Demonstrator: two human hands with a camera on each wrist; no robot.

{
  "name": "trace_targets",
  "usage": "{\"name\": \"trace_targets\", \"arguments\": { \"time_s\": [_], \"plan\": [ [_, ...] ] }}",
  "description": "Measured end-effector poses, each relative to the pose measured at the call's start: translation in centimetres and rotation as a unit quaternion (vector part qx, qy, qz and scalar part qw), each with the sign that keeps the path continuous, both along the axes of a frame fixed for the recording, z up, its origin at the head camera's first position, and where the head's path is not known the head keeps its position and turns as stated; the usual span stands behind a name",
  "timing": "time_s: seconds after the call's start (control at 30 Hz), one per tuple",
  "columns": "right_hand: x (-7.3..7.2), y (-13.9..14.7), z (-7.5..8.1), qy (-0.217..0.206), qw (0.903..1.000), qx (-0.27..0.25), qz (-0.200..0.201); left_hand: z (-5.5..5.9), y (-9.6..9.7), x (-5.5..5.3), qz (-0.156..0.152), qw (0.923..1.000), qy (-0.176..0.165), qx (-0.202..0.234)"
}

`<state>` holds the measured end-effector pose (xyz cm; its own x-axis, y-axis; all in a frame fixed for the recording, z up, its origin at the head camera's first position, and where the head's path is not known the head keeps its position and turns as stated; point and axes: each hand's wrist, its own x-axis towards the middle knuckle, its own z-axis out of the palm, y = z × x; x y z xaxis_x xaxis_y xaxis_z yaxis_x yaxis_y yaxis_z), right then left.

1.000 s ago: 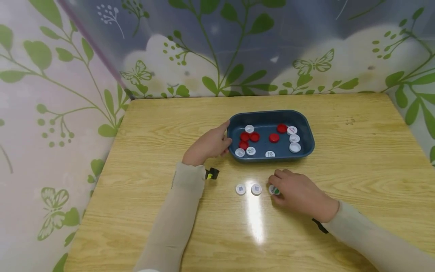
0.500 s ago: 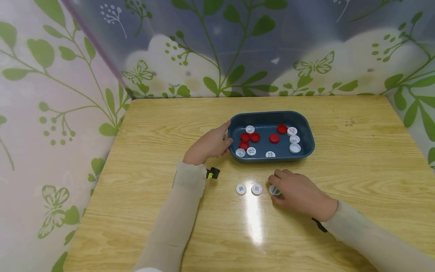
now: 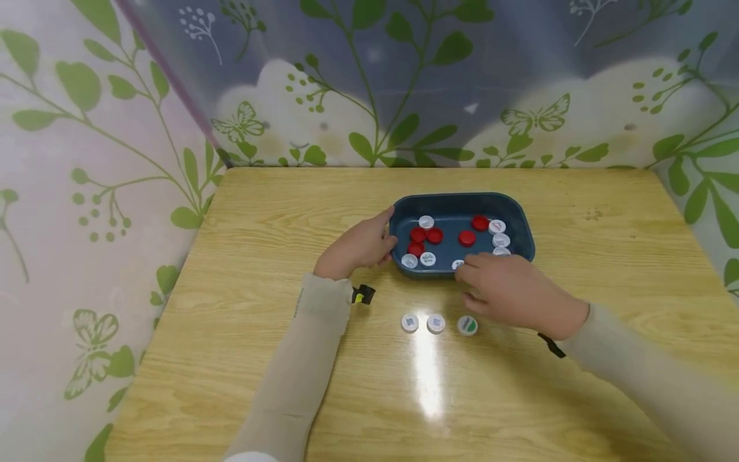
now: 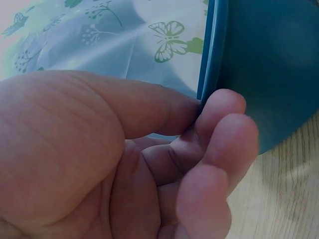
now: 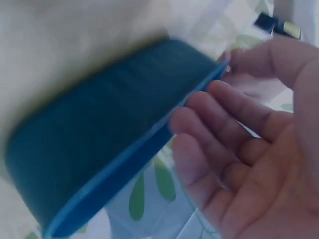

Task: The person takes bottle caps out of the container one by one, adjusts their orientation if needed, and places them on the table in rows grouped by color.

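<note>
My left hand (image 3: 359,247) pinches the left end of a dark blue tray (image 3: 450,210). In the left wrist view the thumb (image 4: 154,109) and fingers meet at the tray's rim (image 4: 212,55). My right hand (image 3: 510,289) hovers over the tray's near edge, its fingers (image 5: 187,159) loosely bent and nothing visible in them. A row of white bottle caps lies on the table just in front: a left cap (image 3: 410,323), a middle cap (image 3: 435,323) and a green-printed cap (image 3: 467,325). Inside the tray, a white cap (image 3: 458,264) is partly hidden by the right hand.
Several red caps (image 3: 466,238) and white caps (image 3: 427,258) lie spread in the tray. The wooden table (image 3: 277,212) extends around it, with a leaf-patterned wall covering (image 3: 323,96) behind and to the sides.
My right hand has let go of the green-printed cap, leaving it at the row's right end, and has moved up to the tray. The left hand keeps its place.
</note>
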<state>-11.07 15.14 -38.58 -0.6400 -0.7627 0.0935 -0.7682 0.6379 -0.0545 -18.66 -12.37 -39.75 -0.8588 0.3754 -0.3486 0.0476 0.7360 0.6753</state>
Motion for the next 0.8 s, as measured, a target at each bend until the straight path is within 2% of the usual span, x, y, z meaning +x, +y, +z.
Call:
{"name": "trace_targets", "arguments": {
  "time_s": [0.13, 0.27, 0.33, 0.43, 0.53, 0.63, 0.7, 0.8],
  "plan": [
    [-3.2, 0.4, 1.0, 0.004, 0.9999, -0.006, -0.015, 0.0, 0.0, 0.1, 0.002, 0.9999, -0.008, 0.007],
    [-6.6, 0.6, 1.5, -0.030, 0.9976, 0.029, -0.056, -0.1, 0.0, 0.1, 0.003, 1.0000, -0.002, 0.001],
    [-8.1, 0.4, 1.6, -0.051, 0.9956, 0.046, -0.063, -0.2, -0.1, 0.0, 0.001, 1.0000, 0.000, -0.003],
    [-9.7, -0.5, 1.5, -0.073, 0.9945, 0.069, -0.030, -0.2, -0.2, 0.0, -0.004, 1.0000, 0.000, -0.006],
    [-10.8, -2.2, 1.2, -0.091, 0.9904, 0.094, 0.044, -0.2, -0.3, 0.0, -0.006, 1.0000, -0.003, -0.005],
    [-11.6, -4.1, 0.5, -0.107, 0.9805, 0.122, 0.111, -0.3, -0.4, -0.1, -0.005, 1.0000, -0.004, 0.001],
    [-12.0, -5.2, -0.1, -0.128, 0.9735, 0.144, 0.123, -0.4, -0.5, -0.1, -0.004, 1.0000, -0.005, 0.007],
    [-12.5, -6.2, -0.7, -0.156, 0.9661, 0.174, 0.109, -0.4, -0.6, -0.2, -0.009, 0.9999, 0.000, 0.013]
  ]
}}
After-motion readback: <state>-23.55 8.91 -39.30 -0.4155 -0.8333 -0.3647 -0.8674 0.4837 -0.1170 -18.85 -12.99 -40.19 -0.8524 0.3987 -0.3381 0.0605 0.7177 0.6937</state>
